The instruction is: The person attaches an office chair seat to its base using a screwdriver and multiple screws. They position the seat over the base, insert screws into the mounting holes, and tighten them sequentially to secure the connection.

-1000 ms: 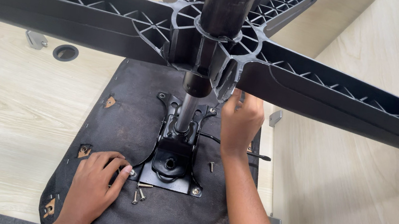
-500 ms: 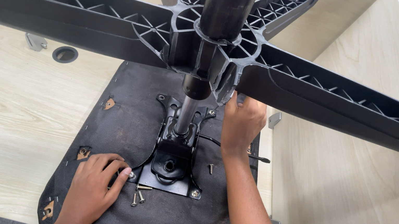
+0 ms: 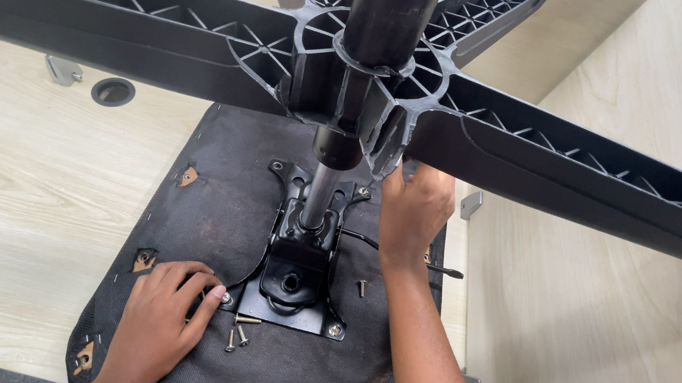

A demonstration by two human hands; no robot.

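Hands [image 3: 160, 318] inside seat underside [image 3: 215, 191] edges

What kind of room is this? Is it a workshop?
Probably an office or furniture-assembly spot, not clearly a workshop. An upturned office chair lies on a pale wood desk with a round cable hole, and loose screws lie beside the left hand.

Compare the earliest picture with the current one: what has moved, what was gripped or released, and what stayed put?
Hardly anything changed. The left hand stays with its fingertips at the corner screw of the black mounting plate; the right hand stays up by the star base. Nothing was gripped or released. The loose screws lie as before.
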